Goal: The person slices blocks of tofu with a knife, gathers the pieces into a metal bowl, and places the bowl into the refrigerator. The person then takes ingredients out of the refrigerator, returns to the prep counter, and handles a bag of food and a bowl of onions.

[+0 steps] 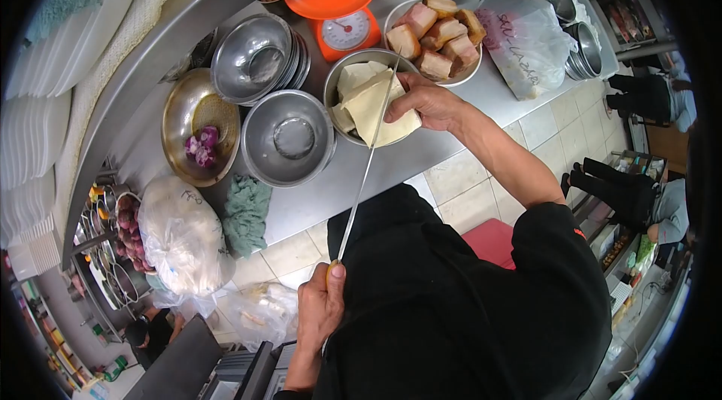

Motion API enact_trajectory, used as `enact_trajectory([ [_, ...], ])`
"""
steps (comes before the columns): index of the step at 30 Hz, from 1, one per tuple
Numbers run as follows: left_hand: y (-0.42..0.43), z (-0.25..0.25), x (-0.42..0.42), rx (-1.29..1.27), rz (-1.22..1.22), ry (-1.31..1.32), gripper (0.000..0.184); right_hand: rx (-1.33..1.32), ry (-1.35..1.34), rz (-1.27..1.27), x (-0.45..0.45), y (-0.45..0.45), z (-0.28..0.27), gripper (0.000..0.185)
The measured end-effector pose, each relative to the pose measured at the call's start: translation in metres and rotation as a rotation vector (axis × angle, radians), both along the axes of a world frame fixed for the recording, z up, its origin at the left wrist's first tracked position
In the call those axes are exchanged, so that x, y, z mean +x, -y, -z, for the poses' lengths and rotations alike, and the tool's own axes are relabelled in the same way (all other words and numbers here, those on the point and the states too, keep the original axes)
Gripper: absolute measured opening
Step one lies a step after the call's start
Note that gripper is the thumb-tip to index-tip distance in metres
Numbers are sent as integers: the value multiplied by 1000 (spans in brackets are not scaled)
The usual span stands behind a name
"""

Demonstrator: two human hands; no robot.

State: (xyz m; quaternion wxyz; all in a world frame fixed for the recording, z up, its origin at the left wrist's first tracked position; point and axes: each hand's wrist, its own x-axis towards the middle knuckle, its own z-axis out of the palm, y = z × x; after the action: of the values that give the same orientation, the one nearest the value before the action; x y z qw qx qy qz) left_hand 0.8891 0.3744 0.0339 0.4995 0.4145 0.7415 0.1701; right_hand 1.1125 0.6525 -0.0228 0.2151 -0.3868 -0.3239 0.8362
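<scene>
My left hand (pixel 321 302) is closed round the yellow handle of a long thin knife (pixel 356 200), whose blade reaches up across a metal bowl (pixel 331 93). In that bowl lie large pale yellow slabs (pixel 372 103). With thumb and fingers, my right hand (pixel 429 101) grips the right side of the top slab at the bowl's rim. The blade passes over the slab, close to my right thumb; whether it touches the slab I cannot tell. Just behind stands a bowl (pixel 471 75) of thick meat chunks (pixel 438 35).
Left of the slabs are an empty metal bowl (pixel 288 138), stacked bowls (pixel 252 59), an oval dish (pixel 171 125) with purple onion pieces, and a green cloth (pixel 247 213). An orange scale (pixel 346 30) stands behind. A plastic bag (pixel 526 46) lies right. Other people (pixel 662 208) stand far right.
</scene>
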Motion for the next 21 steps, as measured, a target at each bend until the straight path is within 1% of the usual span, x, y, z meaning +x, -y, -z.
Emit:
enact_trajectory([
  [4, -2, -2, -3, -15, 9, 7, 49, 40, 42, 30, -4, 3, -3, 61],
  [11, -10, -4, -6, -23, 2, 20, 49, 67, 10, 75, -6, 4, 2, 61],
  [21, -13, -45, -9, -117, -13, 17, 50, 158, 42, 90, -2, 1, 8, 56],
])
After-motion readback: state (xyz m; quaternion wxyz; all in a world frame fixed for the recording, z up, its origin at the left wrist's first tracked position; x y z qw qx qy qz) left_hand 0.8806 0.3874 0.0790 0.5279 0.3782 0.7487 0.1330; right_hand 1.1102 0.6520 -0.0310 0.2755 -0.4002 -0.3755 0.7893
